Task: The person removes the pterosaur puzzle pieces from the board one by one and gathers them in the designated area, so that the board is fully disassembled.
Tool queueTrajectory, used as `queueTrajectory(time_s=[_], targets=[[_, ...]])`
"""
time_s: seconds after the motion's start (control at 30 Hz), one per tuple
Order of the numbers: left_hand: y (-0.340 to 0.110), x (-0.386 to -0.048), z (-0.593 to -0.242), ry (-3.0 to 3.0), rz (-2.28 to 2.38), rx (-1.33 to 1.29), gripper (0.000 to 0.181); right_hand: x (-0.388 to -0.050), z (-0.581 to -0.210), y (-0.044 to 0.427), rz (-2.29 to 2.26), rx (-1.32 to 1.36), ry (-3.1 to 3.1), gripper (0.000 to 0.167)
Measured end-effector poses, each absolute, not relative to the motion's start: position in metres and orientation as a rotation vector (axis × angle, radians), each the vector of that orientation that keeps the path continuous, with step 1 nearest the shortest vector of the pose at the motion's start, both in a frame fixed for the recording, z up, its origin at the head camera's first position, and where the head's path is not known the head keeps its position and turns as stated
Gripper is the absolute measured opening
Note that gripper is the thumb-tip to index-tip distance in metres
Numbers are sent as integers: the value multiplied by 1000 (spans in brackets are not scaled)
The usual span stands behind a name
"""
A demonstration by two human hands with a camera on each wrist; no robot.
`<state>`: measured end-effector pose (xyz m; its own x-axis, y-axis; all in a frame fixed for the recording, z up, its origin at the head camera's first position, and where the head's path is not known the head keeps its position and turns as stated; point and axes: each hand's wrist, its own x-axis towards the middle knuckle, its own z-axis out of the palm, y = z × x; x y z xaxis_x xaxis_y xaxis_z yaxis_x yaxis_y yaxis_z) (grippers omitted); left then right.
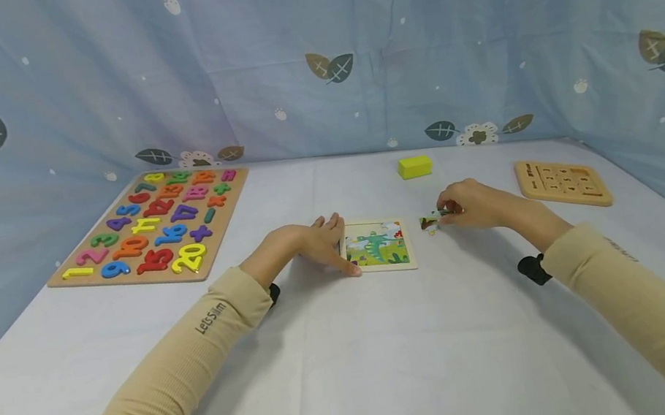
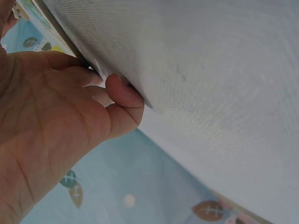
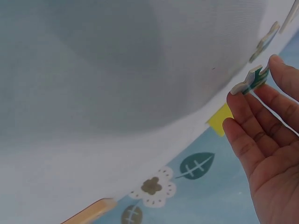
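A small square picture puzzle with a green dinosaur (image 1: 377, 247) lies flat in its light wooden frame. My left hand (image 1: 317, 243) rests at the frame's left side, fingers extended and thumb by the lower left corner; the left wrist view shows this hand (image 2: 60, 105) from the palm side. To the right of the puzzle, my right hand (image 1: 474, 204) pinches a small puzzle piece, seen in the right wrist view as a green and white piece (image 3: 252, 80) between thumb and fingertips. Another loose piece (image 1: 429, 222) lies just left of those fingers, apart from the frame.
A large wooden board (image 1: 209, 263) with colourful numbers stands at the back left. Behind the puzzle sits a yellow block (image 1: 414, 167). A small wooden number board (image 1: 562, 182) is at the right. A blue patterned curtain (image 1: 276, 39) hangs along the back.
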<state>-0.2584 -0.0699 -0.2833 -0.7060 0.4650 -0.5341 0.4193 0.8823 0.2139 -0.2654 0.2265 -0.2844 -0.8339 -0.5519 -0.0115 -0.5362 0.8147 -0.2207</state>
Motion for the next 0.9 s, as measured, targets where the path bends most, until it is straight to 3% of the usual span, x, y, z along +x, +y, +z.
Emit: queueTrajectory(time_s=[0.9], targets=[[-70,-259,-283,2446,110,641,112,-264,-290,245,-279,-827,2877,25]])
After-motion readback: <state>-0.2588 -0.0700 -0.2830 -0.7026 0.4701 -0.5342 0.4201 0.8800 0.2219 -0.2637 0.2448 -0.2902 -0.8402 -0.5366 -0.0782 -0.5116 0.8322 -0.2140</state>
